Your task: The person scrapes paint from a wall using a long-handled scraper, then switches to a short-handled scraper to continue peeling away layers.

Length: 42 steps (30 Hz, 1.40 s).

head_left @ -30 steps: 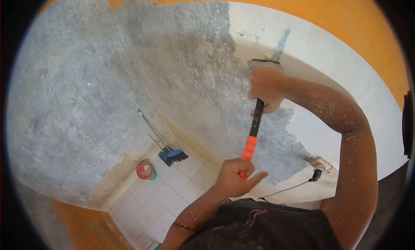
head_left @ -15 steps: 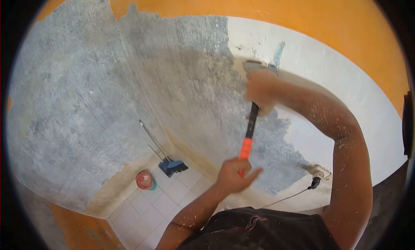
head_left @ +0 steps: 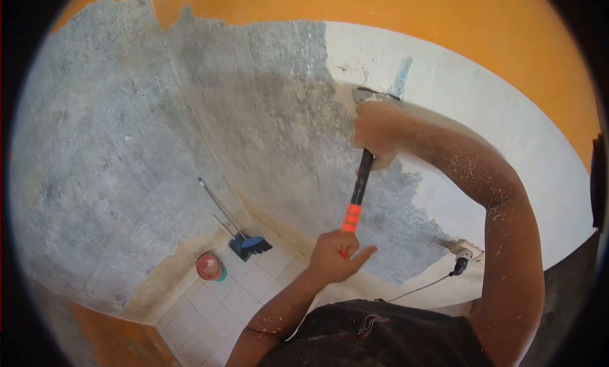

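Note:
A long-handled scraper (head_left: pixel 362 180) with a black and orange-red handle slants up across the middle of the head view. My left hand (head_left: pixel 332 258) is closed round its lower end, thumb sticking out to the side. Near the head of the tool, my right hand (head_left: pixel 380 127) is wrapped round the upper handle and hides part of it. The scraper's wide blade (head_left: pixel 363 96) shows just above my right hand, against the wall where white paint (head_left: pixel 457 81) borders bare grey plaster (head_left: pixel 266 107). Light flecks lie on both forearms.
A dustpan and broom (head_left: pixel 250 245) stand in the corner on the white tiled floor (head_left: pixel 206 313). Beside them is a reddish bucket (head_left: pixel 209 266). A black plug (head_left: pixel 460 265) with its cable sits in a wall socket at lower right. Orange paint (head_left: pixel 406 5) runs along the wall's top.
The whole view has shifted slightly, so wall and floor things appear a little further left. Both hands keep their hold on the scraper. More flecks show on my right forearm.

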Tool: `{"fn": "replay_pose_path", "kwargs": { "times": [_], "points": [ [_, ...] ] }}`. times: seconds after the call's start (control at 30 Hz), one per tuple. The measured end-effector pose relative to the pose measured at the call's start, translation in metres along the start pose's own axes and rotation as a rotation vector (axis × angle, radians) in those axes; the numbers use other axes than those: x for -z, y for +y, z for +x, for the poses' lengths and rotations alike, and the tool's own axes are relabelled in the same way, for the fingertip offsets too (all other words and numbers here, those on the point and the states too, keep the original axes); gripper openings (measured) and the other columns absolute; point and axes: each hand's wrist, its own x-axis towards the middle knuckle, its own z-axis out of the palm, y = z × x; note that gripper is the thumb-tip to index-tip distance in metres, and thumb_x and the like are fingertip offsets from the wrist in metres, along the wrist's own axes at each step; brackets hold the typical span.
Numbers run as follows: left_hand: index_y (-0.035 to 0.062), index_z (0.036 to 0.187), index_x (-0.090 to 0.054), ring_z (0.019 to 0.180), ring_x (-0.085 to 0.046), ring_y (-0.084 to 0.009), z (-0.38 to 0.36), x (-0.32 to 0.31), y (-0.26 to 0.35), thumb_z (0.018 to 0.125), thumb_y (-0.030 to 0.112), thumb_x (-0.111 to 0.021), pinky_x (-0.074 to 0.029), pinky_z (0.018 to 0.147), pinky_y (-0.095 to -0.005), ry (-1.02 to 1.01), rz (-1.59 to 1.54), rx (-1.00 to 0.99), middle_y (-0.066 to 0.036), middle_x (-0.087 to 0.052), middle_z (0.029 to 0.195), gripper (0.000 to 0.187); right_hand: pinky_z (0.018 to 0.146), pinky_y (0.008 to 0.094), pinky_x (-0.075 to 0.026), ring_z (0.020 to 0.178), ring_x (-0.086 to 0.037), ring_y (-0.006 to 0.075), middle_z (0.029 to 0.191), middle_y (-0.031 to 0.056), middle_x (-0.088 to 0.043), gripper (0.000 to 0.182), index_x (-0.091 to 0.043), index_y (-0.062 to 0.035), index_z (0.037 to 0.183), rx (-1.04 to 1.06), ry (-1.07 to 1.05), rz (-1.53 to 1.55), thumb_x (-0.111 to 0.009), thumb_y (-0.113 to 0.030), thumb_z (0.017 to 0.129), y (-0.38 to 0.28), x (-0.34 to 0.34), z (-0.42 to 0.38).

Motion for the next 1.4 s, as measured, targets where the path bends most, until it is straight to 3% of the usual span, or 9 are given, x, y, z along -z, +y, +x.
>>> {"fn": "replay_pose_path", "kwargs": {
  "times": [0.23,0.43,0.6,0.77,0.87,1.0,1.1,1.2,1.4],
  "points": [
    [0.0103,0.053,-0.029,0.046,-0.029,-0.0102,-0.005,0.004,0.021,0.069,0.002,-0.075,-0.026,0.044,-0.0262,-0.002,-0.241,-0.022,0.001,-0.031,0.049,0.05,0.06,0.0434,-0.049,0.064,-0.061,0.0324,0.059,0.0083,-0.059,0.03,-0.063,-0.0143,0.064,0.012,-0.04,-0.013,-0.065,-0.044,0.06,-0.004,0.003,-0.009],
    [0.0103,0.051,-0.029,0.046,-0.029,-0.0102,-0.003,-0.006,0.014,0.069,0.006,-0.076,-0.026,0.044,-0.0264,0.082,-0.025,-0.089,0.0,-0.032,0.048,0.05,0.061,0.042,-0.05,0.066,-0.061,0.0323,0.059,0.0075,-0.059,0.03,-0.063,-0.0153,0.061,-0.019,0.02,-0.033,-0.066,-0.045,0.06,-0.008,0.002,-0.007],
    [0.0095,0.051,-0.03,0.044,-0.029,-0.0097,0.01,-0.013,-0.004,0.068,0.005,-0.077,-0.025,0.042,-0.0262,0.174,0.066,-0.048,0.0,-0.034,0.048,0.049,0.063,0.042,-0.049,0.075,-0.057,0.0292,0.061,0.0064,-0.058,0.044,-0.063,-0.0155,0.059,-0.051,-0.068,-0.087,-0.064,-0.059,0.064,0.001,0.007,0.001],
    [0.0095,0.052,-0.03,0.044,-0.03,-0.0104,-0.003,-0.003,0.038,0.067,0.007,-0.079,-0.027,0.042,-0.0262,0.067,-0.119,-0.056,-0.001,-0.034,0.048,0.051,0.064,0.0418,-0.051,0.071,-0.062,0.032,0.063,0.0079,-0.061,0.028,-0.066,-0.0149,0.063,-0.071,0.081,0.053,-0.068,-0.043,0.059,-0.005,0.017,-0.012],
    [0.0105,0.052,-0.03,0.044,-0.03,-0.0101,0.011,-0.011,0.018,0.067,0.006,-0.078,-0.027,0.042,-0.0254,0.11,0.093,-0.074,0.0,-0.034,0.048,0.051,0.065,0.0402,-0.05,0.076,-0.057,0.0304,0.059,0.0077,-0.057,0.049,-0.062,-0.0156,0.059,-0.021,-0.051,-0.067,-0.061,-0.064,0.065,0.006,0.009,0.001],
    [0.011,0.052,-0.031,0.044,-0.03,-0.0106,0.006,-0.004,0.028,0.066,0.007,-0.08,-0.027,0.042,-0.0247,0.108,-0.05,-0.086,-0.001,-0.034,0.048,0.05,0.063,0.0417,-0.048,0.072,-0.057,0.0302,0.056,0.0072,-0.056,0.05,-0.06,-0.0153,0.057,-0.038,0.086,-0.021,-0.06,-0.065,0.065,0.005,0.008,-0.001],
    [0.0107,0.052,-0.031,0.045,-0.03,-0.0098,0.007,0.004,0.045,0.065,0.007,-0.08,-0.027,0.042,-0.0246,0.071,-0.048,-0.06,-0.001,-0.034,0.049,0.051,0.069,0.0422,-0.05,0.075,-0.06,0.0306,0.066,0.007,-0.061,0.03,-0.066,-0.0172,0.067,-0.003,0.069,0.093,-0.069,-0.047,0.061,-0.004,0.02,-0.016],
    [0.0082,0.051,-0.038,0.043,-0.037,-0.015,0.01,-0.003,0.016,0.065,0.017,-0.082,-0.032,0.042,-0.0279,0.098,0.101,-0.041,-0.004,-0.039,0.049,0.046,0.07,0.0388,-0.047,0.069,-0.056,0.0293,0.058,0.0069,-0.056,0.049,-0.058,-0.0151,0.056,-0.004,0.064,-0.067,-0.061,-0.063,0.066,0.009,0.002,0.007],
    [0.0075,0.051,-0.036,0.044,-0.034,-0.0154,0.009,0.008,0.042,0.067,0.016,-0.08,-0.028,0.042,-0.0288,-0.048,-0.057,-0.032,-0.004,-0.035,0.049,0.047,0.07,0.0387,-0.048,0.07,-0.056,0.0295,0.06,0.0075,-0.057,0.047,-0.058,-0.014,0.057,-0.026,0.097,-0.049,-0.063,-0.061,0.064,0.011,0.011,0.002]
  ]
}}
